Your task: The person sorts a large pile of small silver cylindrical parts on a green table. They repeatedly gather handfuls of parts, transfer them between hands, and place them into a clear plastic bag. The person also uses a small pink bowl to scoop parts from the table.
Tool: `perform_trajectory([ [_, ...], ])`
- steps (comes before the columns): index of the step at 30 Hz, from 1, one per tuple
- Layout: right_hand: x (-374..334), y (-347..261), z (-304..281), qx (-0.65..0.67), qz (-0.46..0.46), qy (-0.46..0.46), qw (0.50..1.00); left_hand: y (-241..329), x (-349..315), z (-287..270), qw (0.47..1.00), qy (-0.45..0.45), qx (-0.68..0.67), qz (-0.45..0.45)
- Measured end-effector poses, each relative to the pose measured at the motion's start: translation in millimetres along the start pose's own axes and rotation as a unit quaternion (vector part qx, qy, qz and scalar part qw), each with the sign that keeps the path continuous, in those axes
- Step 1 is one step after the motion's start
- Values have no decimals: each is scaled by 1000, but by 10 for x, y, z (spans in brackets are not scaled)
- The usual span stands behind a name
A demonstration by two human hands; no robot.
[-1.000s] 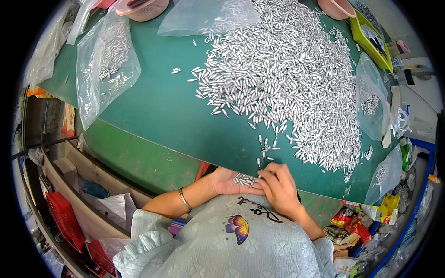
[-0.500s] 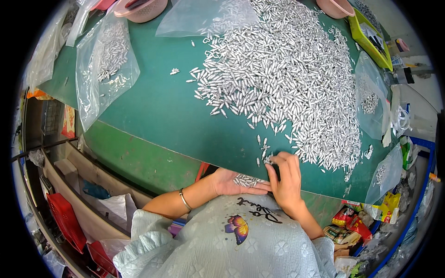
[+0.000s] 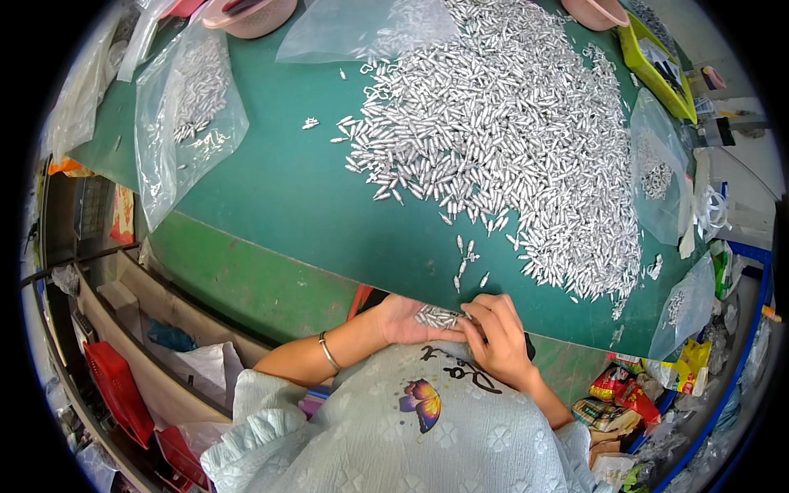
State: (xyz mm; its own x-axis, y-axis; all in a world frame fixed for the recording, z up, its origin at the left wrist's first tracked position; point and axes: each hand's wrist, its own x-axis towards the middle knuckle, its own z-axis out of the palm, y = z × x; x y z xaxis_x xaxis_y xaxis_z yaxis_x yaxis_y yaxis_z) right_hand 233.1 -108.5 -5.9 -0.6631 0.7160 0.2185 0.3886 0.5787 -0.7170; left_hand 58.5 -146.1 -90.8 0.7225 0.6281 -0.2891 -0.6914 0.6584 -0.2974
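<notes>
My left hand [image 3: 399,321] lies palm up at the near table edge, cupped around a small heap of silver spindle-shaped metal pieces [image 3: 436,317]. Over its fingertips bends my right hand [image 3: 500,335], thumb and fingers pinched together; whatever they hold is too small to make out. Just beyond the hands, several loose pieces [image 3: 459,282] lie on the green table [image 3: 279,172]. A large spread pile of the same silver pieces [image 3: 501,140] covers the table's middle and right, with a few small hook-like clasps among them.
A clear plastic bag of silver parts [image 3: 193,123] lies at the left, another bag [image 3: 657,177] at the right. Pink baskets [image 3: 255,20] and a yellow-green tray [image 3: 657,70] stand at the far side. Below left are shelves with a red basket [image 3: 119,394].
My right hand has drawn back from the loose pieces on the table to the fingertips of my left hand. One loose piece now lies apart, to the right of the others.
</notes>
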Motion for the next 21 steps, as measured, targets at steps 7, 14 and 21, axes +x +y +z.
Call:
perform_trajectory([
  [7,-100,28,44,33,-72,-34,996,15,2,-165,999,-31,-28,-22],
  [14,-50,0,248,-193,-46,-29,980,-16,-32,-191,999,-43,-23,-16],
  [21,-57,-60,262,-304,-71,-88,946,-136,-81,260,972,232,33,32],
])
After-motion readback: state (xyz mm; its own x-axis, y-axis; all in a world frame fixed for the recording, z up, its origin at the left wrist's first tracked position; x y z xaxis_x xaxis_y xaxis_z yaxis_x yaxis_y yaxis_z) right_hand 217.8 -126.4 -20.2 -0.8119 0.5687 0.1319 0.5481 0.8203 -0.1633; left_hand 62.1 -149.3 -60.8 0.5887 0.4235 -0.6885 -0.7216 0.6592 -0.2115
